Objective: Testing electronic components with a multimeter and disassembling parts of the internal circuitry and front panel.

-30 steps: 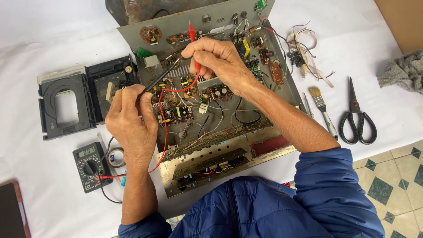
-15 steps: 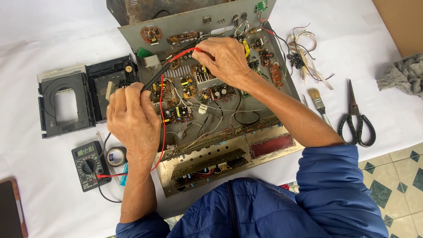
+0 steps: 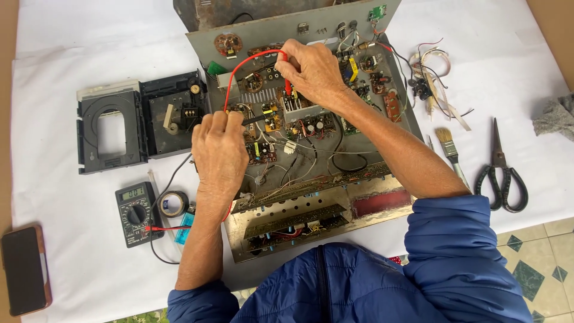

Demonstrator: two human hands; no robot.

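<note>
With the chassis (image 3: 311, 197) already opened, the left hand (image 3: 220, 149) pinched the black probe (image 3: 253, 119) and the right hand (image 3: 311, 72) pinched the red probe (image 3: 287, 87) on its boards, the multimeter (image 3: 137, 213) switched on at near left, so testing looked midway.

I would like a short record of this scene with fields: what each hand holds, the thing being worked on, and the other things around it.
left hand: holds the black probe, tip on the circuit board
right hand: holds the red probe, tip pointing down at the board
work piece: open metal chassis with boards and wires
meter: multimeter at the left, red lead plugged in
left of chassis: black disc tray unit, tape roll, phone
right of chassis: brush, scissors, loose wires, grey rag
</note>
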